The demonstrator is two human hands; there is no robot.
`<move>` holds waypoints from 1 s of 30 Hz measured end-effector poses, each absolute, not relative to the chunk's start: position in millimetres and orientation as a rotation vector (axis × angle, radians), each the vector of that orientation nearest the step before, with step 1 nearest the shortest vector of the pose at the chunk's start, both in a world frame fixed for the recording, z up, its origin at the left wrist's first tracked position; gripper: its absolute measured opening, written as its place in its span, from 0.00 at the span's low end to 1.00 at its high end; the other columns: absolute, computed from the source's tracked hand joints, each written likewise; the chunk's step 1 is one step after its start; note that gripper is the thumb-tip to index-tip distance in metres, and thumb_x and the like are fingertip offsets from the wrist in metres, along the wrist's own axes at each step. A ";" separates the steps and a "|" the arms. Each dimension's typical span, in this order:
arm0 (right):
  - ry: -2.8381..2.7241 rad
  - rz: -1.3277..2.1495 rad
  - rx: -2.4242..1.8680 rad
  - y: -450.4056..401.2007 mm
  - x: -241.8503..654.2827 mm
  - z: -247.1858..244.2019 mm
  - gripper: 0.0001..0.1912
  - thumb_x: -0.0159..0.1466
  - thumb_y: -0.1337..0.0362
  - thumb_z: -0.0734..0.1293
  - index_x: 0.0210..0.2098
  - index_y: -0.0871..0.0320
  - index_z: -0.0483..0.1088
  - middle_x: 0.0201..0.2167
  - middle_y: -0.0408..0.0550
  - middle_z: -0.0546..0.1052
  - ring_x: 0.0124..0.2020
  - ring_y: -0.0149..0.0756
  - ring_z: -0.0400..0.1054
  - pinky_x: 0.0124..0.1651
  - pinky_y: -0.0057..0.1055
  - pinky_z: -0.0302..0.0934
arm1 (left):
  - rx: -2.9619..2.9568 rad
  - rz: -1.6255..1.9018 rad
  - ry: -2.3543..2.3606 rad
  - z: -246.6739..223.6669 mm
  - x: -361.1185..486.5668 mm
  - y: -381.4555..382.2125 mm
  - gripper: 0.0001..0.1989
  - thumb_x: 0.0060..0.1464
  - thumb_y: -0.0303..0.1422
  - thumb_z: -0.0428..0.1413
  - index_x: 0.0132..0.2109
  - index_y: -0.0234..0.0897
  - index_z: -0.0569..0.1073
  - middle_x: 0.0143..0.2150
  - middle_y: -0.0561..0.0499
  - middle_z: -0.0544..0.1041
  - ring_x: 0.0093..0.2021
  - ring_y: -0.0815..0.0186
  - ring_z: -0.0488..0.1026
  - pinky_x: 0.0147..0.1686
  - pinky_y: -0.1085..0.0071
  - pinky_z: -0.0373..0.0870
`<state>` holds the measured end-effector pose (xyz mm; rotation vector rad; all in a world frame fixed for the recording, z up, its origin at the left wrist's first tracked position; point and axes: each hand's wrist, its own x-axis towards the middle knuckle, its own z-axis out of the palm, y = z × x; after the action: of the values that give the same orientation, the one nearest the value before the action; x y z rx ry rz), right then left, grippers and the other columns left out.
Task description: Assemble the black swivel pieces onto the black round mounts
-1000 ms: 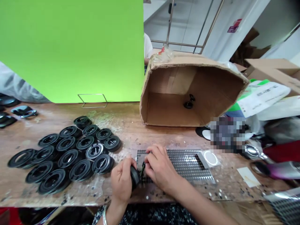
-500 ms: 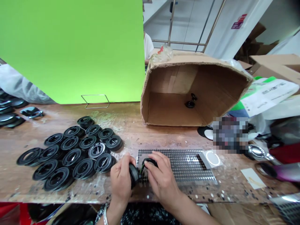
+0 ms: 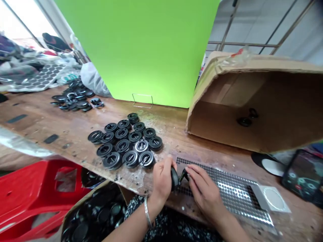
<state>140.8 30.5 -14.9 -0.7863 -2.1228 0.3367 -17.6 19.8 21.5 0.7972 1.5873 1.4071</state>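
Note:
My left hand [image 3: 161, 181] is closed round a black round part with a ridged rim [image 3: 174, 179], held on edge above the table. From its side sticks out a small black arm-like piece [image 3: 184, 174], and my right hand [image 3: 204, 186] pinches that piece between thumb and fingers. Both hands are over the left end of a clear sheet with rows of small dark dots [image 3: 224, 179]. To the left of my hands stand several black round parts [image 3: 122, 146] in a cluster, with slotted rings on top. One part in the cluster [image 3: 141, 146] looks shinier.
A cardboard box [image 3: 193, 124] lies on its side behind the sheet, a black part [image 3: 244, 121] inside. A green board [image 3: 141, 50] stands at the back. More black parts [image 3: 75, 95] are piled left. A phone [image 3: 300, 174] is at right, a red stool [image 3: 37, 188] below left.
My view has turned left, so the table's contents appear further right. The pile, red stool and phone screen now show. Both hands keep hold of the black part.

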 end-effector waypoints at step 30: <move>-1.943 0.471 -0.926 27.5 137.1 -14.1 0.11 0.66 0.71 0.64 0.48 0.58 0.70 0.46 0.52 0.77 0.48 0.35 0.74 0.51 0.31 0.71 | 0.503 1.405 1.458 19.7 -11.4 23.2 0.24 0.57 0.46 0.49 0.18 0.37 0.63 0.16 0.55 0.59 0.18 0.72 0.54 0.20 0.74 0.51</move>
<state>137.1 27.5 -14.1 -0.9263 -1.9431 0.4711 -11.4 23.2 19.7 0.5033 1.4575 1.4049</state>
